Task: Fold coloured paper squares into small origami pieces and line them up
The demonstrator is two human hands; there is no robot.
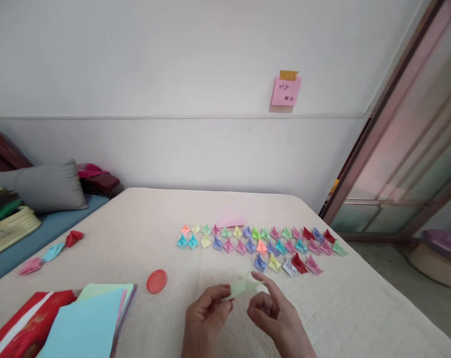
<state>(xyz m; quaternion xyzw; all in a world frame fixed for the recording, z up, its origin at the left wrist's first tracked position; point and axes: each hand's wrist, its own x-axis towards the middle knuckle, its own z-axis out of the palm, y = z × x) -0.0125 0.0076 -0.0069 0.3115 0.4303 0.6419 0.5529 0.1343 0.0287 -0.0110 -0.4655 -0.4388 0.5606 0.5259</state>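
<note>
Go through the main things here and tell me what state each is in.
Pale green paper, held up, folds blurred.
Left hand, pinching that paper.
Right hand, mostly curled, close to that paper; contact unclear.
Small folded papers, set out in three rows.
Coloured paper sheets, stacked.
Red packet, partly hidden by those sheets.
Red disc, lying flat.
Pink note, taped to the wall.

Pale green piece (242, 289) in left hand (208, 315): thin matt paper, creased. Table cover (165, 325) under both hands: cloth-like, matt, fine rough texture. Red disc (157, 282) left of left hand: smooth, looks plastic. Sheet stack (85, 323) further left: smooth matt paper. Red packet (39, 323) past that: glossy, film-like. Folded shapes (261, 246) ahead of right hand (275, 313): matt paper. Wall (210, 154) beyond: smooth, mostly matt.
</note>
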